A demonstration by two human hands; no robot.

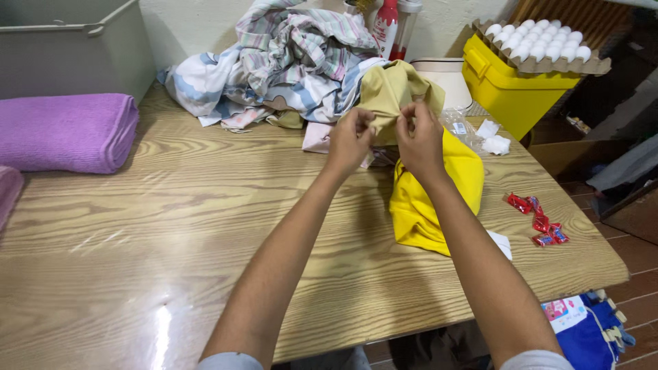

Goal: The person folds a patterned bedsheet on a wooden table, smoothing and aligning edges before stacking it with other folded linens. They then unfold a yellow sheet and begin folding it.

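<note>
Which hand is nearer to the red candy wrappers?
Right. The right hand pinches the olive cloth, left of the red candy wrappers; the left hand is farther left.

A rolled purple towel (65,131) lies near red sachets (539,220).

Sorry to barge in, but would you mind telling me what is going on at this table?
A person is working on an olive cloth, pinching its gathered edge with the left hand and right hand above a wooden table. A yellow garment lies under the right forearm. Behind is a pile of striped clothes, with a folded purple towel at the left and red wrappers at the right.
</note>
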